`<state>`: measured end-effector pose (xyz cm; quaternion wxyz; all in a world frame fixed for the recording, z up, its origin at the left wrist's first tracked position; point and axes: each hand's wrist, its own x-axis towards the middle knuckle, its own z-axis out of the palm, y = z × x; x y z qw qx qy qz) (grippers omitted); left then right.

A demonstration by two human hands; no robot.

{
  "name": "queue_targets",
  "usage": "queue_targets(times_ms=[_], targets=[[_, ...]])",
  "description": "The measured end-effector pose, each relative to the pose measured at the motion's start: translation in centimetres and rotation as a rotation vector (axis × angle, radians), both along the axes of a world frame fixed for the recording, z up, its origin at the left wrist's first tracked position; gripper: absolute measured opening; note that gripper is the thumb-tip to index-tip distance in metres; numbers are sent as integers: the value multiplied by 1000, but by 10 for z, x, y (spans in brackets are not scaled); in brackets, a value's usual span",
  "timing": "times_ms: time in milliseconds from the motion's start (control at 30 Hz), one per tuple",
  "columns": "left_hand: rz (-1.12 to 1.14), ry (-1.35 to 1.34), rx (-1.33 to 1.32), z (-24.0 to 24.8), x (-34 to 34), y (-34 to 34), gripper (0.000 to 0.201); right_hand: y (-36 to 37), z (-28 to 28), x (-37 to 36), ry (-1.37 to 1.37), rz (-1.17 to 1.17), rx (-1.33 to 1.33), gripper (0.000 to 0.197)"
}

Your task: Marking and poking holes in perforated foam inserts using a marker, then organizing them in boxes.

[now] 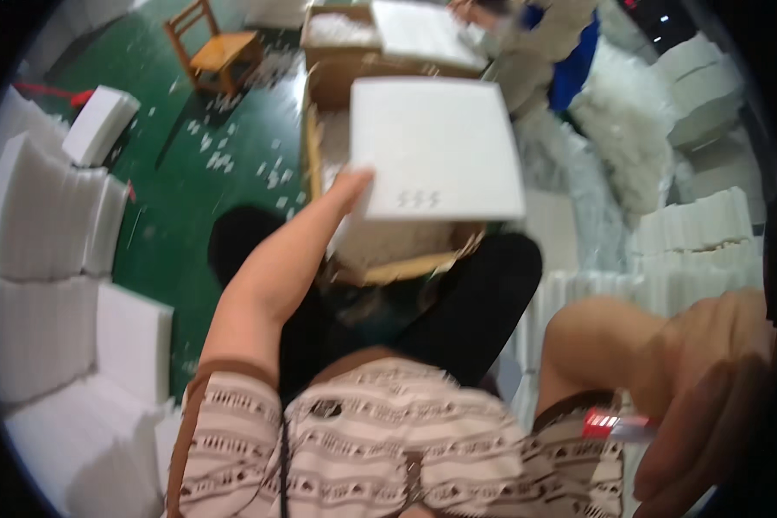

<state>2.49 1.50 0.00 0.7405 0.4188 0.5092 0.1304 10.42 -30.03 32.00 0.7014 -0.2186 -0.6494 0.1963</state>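
Observation:
My left hand (352,188) grips the left edge of a white foam sheet (436,142). The sheet is held over an open cardboard box (380,272), and a short row of small dark marks shows near its lower edge. Large and blurred at the lower right, my right hand (704,388) is raised close to the camera with its fingers curled. From under those fingers sticks a slim clear stick-like thing with a red end (609,424); its kind does not show.
Stacks of white foam sheets (47,216) stand along the left, more (695,224) on the right. White scraps (220,160) dot the green floor near a wooden chair (218,50). At the back, another person (535,43) sits by a second box (341,30), beside clear plastic bags (622,121).

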Motion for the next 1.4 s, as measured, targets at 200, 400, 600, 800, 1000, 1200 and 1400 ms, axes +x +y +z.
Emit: queue_targets(times_ms=[200, 400, 600, 800, 1000, 1200, 1400], targets=[[-47, -255, 111, -17, -12, -3, 37, -3, 26, -15, -243, -100, 137, 24], [-75, -240, 85, -11, -3, 5, 36, 4, 21, -15, -218, -182, 136, 22], [-63, -296, 104, -13, 2, 0, 35, -66, 28, 6, -261, -222, 183, 20], [-62, -290, 111, -17, -8, 2, 34, -60, 14, -4, -242, -275, 213, 19], [-45, -210, 79, -14, 0, -5, 33, -69, 2, 4, -154, -318, 193, 17], [-12, -231, 67, -17, -1, 0, 32, -67, 1, -9, -165, -340, 201, 16], [-1, -262, 106, -18, -2, 10, 31, -34, 7, -36, -177, -383, 263, 15]])
